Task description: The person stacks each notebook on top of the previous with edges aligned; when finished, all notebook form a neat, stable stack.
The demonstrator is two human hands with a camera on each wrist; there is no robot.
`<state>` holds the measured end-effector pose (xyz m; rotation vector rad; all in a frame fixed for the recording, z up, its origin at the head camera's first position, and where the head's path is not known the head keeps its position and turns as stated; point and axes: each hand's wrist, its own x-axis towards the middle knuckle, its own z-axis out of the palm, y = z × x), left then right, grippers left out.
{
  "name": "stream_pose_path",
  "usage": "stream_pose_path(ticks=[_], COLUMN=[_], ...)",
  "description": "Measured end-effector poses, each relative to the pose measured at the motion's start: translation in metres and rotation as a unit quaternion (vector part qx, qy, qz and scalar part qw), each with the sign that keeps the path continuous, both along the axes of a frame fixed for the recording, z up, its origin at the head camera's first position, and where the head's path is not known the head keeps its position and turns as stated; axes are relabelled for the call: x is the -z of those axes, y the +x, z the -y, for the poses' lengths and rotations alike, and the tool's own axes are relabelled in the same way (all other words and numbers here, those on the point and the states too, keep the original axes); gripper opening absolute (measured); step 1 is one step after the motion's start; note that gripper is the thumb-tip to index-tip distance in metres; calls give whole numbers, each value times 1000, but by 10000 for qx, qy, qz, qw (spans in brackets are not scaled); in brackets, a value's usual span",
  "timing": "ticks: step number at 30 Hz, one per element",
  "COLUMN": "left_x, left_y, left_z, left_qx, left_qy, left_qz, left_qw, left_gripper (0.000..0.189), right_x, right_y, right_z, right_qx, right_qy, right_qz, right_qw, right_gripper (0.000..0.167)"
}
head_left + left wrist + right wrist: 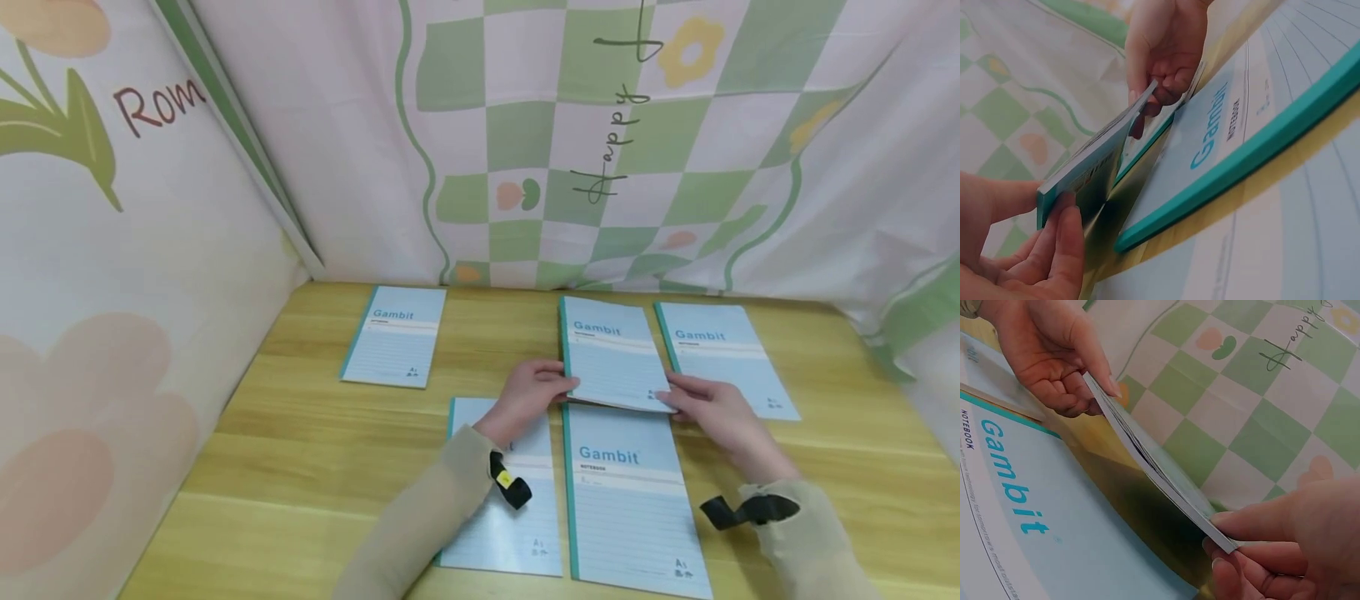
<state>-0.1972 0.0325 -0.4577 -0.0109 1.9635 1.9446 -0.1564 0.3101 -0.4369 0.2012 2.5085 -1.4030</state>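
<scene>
Both hands hold one light-blue Gambit notebook (615, 350) by its near corners, thumbs on the cover and fingers beneath. The left hand (528, 396) pinches the near left corner by the green spine; the right hand (716, 417) pinches the near right corner. In the right wrist view the held notebook (1147, 459) is tilted, its near edge raised off the wooden table. Just nearer the person lies a second notebook (630, 508), flat. Left of that, another notebook (502, 517) is partly covered by the left forearm.
One notebook (397, 337) lies at the back left of the wooden table (285, 467), another notebook (723, 358) at the back right, beside the held one. Behind the table hangs a checkered curtain (570, 150); a printed cloth (135, 317) stands on the left. Black straps (772, 508) circle the wrists.
</scene>
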Motion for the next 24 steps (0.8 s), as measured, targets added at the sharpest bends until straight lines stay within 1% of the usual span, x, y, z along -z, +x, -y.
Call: stream_pose_path(ticks=[4, 9, 12, 16, 19, 22, 24], left_x=[-1, -1, -2, -4, -5, -6, -7], left_y=[-1, -2, -2, -1, -1, -2, -3], left_z=[7, 15, 21, 30, 37, 43, 47], left_qx=[28, 146, 276, 507, 634, 685, 682], left_qy=[14, -53, -153, -142, -309, -588, -673], left_qz=[-120, -209, -258, -307, -377, -455, -438], left_qw=[9999, 9997, 9992, 9981, 9968, 9949, 9944], left_gripper=[38, 38, 39, 40, 41, 42, 42], right_x=[-2, -2, -1, -1, -2, -3, -4], right_y=[2, 3, 3, 3, 3, 4, 4], right_z=[6, 11, 14, 16, 19, 22, 26], right_qx=[46, 97, 102, 82, 97, 103, 106], right_qy=[-49, -199, -337, -381, -363, -390, -419], right_qz=[-57, -154, -212, -283, -324, -360, -387], right_qw=[10000, 9996, 9992, 9988, 9988, 9985, 9983], right_gripper=[78, 77, 77, 77, 77, 76, 74])
